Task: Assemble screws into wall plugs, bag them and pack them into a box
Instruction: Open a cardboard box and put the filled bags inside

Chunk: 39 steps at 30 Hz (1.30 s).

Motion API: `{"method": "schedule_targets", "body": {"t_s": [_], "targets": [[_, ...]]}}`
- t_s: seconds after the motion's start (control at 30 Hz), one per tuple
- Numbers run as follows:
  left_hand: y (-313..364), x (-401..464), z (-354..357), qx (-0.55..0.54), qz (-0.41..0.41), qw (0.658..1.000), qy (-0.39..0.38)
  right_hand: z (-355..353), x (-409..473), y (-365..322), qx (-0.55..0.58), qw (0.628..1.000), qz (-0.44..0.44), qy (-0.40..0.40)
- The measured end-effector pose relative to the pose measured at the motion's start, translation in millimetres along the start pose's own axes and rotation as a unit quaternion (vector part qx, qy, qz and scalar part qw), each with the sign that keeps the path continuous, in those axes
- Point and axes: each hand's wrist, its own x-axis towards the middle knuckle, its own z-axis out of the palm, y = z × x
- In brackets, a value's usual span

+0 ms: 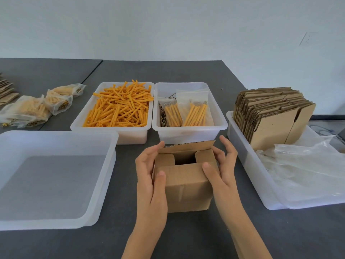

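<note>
1. A small cardboard box (186,180) stands on the dark grey table (186,71) near its front edge, held between both hands
2. The left hand (149,176) grips the box's left side, fingers curled round the far corner and thumb lying on the near face
3. The right hand (222,169) grips the right side, thumb on the near face, fingers curved round the side wall and only loosely closed
4. The box's top is partly shut: the two side flaps are folded in, the near flap lies over them, the far flap stands up, and a dark gap shows in the middle
5. Just behind the box, a clear tub (188,133) holds two bags of plugs (194,113) lying over loose screws (162,116)
6. Left of it, touching, a tub of orange plugs (119,107)
7. At the far left lie filled bags (35,107); nearer, an empty tub (104,184)
8. On the right, a long tub (248,165) holds flat cartons (274,116) standing on edge and clear plastic bags (308,165)
</note>
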Motion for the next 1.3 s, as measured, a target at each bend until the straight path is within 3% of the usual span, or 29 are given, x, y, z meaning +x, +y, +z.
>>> {"method": "schedule_targets", "body": {"t_s": [0.13,0.27,0.4,0.53,0.6,0.67,0.7,0.73,0.77,0.8,0.83,0.87,0.9,0.97,1.03,1.2,1.27,1.3], "targets": [[4,3,-5,0.102,0.055,0.992,-0.042,-3,0,0,-0.039,0.999,-0.013,0.000],[8,6,-13,0.317,0.091,0.937,-0.116,-3,-3,3,-0.052,0.997,-0.060,0.028],[32,13,-16,0.541,0.134,0.817,-0.149,-8,-3,2,-0.085,0.995,-0.053,-0.009],[42,24,8,0.639,0.082,0.717,-0.265,-8,-7,0,-0.088,0.993,-0.060,-0.047],[39,33,14,0.634,0.075,0.713,-0.290,-11,-12,2,-0.083,0.993,-0.042,-0.075],[35,41,9,0.628,0.101,0.726,-0.263,-18,-21,6,-0.062,0.996,-0.002,-0.068],[34,43,2,0.617,0.111,0.744,-0.233,-22,-26,10,-0.050,0.998,0.010,-0.039],[31,45,-5,0.576,0.110,0.786,-0.195,-26,-32,15,-0.037,0.999,0.015,0.004],[31,45,-12,0.485,0.101,0.855,-0.153,-28,-38,20,-0.021,0.998,0.018,0.048],[32,43,-17,0.344,0.072,0.930,-0.111,-26,-43,24,-0.006,0.997,0.025,0.078],[31,40,-21,0.183,0.038,0.981,-0.059,-21,-49,25,0.008,0.996,0.034,0.080],[26,33,-23,0.048,0.008,0.999,-0.003,-12,-53,25,0.019,0.997,0.042,0.054],[22,25,-21,-0.056,-0.037,0.997,0.032,-1,-55,24,0.032,0.998,0.045,0.010],[8,5,-10,-0.213,-0.146,0.966,0.029,20,-52,20,0.062,0.995,0.057,-0.054],[-7,-12,3,-0.312,-0.248,0.917,0.005,31,-39,14,0.084,0.993,0.081,-0.035],[-37,-20,0,-0.400,-0.385,0.830,-0.049,11,-13,19,-0.057,0.993,0.064,-0.080],[-48,-18,-13,-0.376,-0.404,0.833,-0.037,-9,-5,20,-0.100,0.984,0.086,-0.119],[-51,-15,-23,-0.343,-0.396,0.851,-0.028,-18,0,19,-0.121,0.976,0.103,-0.146]]}}
